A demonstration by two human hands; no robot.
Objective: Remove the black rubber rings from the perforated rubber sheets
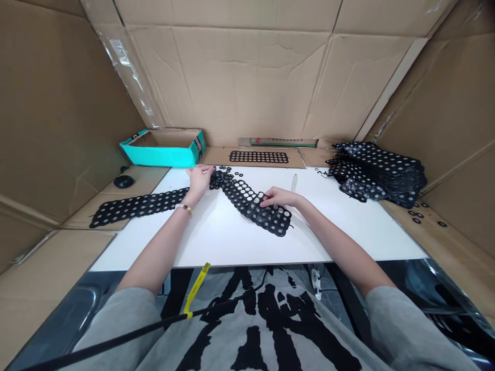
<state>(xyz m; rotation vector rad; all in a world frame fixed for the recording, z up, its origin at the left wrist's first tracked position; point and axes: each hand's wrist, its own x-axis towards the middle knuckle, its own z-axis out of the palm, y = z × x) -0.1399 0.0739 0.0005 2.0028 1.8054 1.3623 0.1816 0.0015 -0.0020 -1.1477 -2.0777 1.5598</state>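
Observation:
A black perforated sheet (251,207) with rows of round holes lies slantwise on the white tabletop. Some holes toward its far edge show white, while others look filled with grey discs. My right hand (281,197) pinches this sheet between thumb and fingers near its right end. My left hand (198,181) is closed, fingertips together, beside a small heap of black rings (219,179); whatever is between those fingers is too small to make out. Under and left of my left wrist, another dotted black strip (139,206) stretches leftward across the table edge onto cardboard.
A turquoise open box (160,156) stands at the back left, with a round black object (124,181) near it. Behind lies a flat holed sheet (259,157). A white pen-like stick (294,182) is right of centre. Stacked dotted sheets (381,172) sit at right. Cardboard walls (240,77) enclose the table.

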